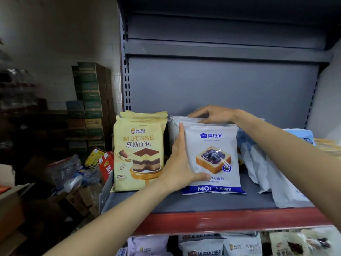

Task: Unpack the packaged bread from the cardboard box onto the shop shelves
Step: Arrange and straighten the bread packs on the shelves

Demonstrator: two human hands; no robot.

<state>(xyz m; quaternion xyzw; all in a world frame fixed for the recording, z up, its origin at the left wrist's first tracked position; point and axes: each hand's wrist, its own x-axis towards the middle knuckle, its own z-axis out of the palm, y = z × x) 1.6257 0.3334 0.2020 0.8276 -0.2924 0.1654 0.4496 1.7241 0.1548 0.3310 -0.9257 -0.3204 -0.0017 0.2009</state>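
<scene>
The blueberry packs [212,156] stood upright in a row at the centre of the frame, on the grey shelf [184,202] with its red front edge. The left hand [180,163] lay against the left side of the front pack, fingers straight and pointing up along its edge, the thumb stretched across the lower front of the wrapper. The right hand [212,115] reached in from the right of the frame and rested on the top seams of the row, its fingers bent over them; whether they pinched a seam or only pressed on it could not be told.

Just left of the row, upright mousse packs [138,154] in yellow wrappers stood at the shelf's left end, close to the left hand. To the right, more white packs [267,172] leaned back at a slant, and a light blue pack [302,135] showed behind them.

On the shelf below, at the bottom of the frame, the tops of other packs [203,246] were visible. At the left of the frame, stacked cartons [90,97] stood against the wall, with loose goods [73,169] piled lower down.
</scene>
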